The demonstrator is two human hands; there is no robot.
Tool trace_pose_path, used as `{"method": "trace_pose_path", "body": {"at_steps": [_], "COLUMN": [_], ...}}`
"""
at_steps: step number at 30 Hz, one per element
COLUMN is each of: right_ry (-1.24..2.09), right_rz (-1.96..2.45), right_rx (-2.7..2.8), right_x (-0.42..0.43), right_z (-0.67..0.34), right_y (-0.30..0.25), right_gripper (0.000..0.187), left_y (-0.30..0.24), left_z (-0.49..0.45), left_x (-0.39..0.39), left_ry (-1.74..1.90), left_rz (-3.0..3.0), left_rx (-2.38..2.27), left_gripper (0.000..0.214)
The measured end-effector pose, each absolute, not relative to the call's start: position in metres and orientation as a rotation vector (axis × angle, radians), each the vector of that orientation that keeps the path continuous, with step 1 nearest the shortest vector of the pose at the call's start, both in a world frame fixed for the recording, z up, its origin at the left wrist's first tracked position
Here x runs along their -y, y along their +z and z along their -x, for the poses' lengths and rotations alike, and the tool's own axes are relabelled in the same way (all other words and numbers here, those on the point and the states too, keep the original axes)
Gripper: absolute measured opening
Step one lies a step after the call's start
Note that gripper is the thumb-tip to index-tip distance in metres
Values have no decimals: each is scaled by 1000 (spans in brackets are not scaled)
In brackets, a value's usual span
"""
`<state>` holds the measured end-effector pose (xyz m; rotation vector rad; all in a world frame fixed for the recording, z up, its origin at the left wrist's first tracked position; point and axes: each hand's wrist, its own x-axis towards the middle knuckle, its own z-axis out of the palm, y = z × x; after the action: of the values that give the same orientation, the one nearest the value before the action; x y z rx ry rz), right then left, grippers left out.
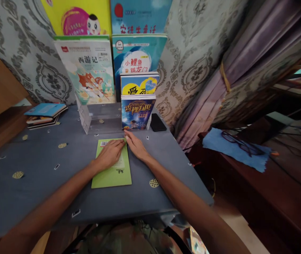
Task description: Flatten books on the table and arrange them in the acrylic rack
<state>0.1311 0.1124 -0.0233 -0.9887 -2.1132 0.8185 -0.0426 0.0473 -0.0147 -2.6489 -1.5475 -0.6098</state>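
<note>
A thin green book lies flat on the grey table, back cover up with a barcode at its far left corner. My left hand rests palm down on the book's far half, fingers stretched out. My right hand lies flat beside the book's far right corner, fingers extended toward a blue book standing in a clear acrylic book stand. A yellow and blue book stands behind the blue one.
Larger picture books lean against the patterned wall behind the stand. A small stack of books sits at the table's far left. A black phone lies right of the stand. Curtains and a dark wooden desk with a blue cloth are at the right.
</note>
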Motion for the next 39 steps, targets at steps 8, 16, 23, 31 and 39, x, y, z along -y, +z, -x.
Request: {"method": "trace_pose_path", "body": {"at_steps": [8,16,23,31,39], "right_ry": [867,830,629,375,361], "right_rz": [1009,1017,966,914,756], "right_rx": [2110,2163,2330,2537,2669], "right_x": [-110,-107,-100,-89,-33], "right_z": [-131,-130,-127,-124,-139], "right_y": [-22,-21,-24,-23,-16], "right_gripper": [48,47,46,40,46], "left_y": [-6,-1,0,-9,-25], "left_z": [38,28,20,35,86], "left_x": [-38,25,72,91,104], "left_ry": [-596,-501,-500,-431,-425], "left_rz": [2809,2958,3008,2893,2552], "left_rx": [1429,1373,1364,1353,1662], "left_gripper": [43,40,44,51,59]}}
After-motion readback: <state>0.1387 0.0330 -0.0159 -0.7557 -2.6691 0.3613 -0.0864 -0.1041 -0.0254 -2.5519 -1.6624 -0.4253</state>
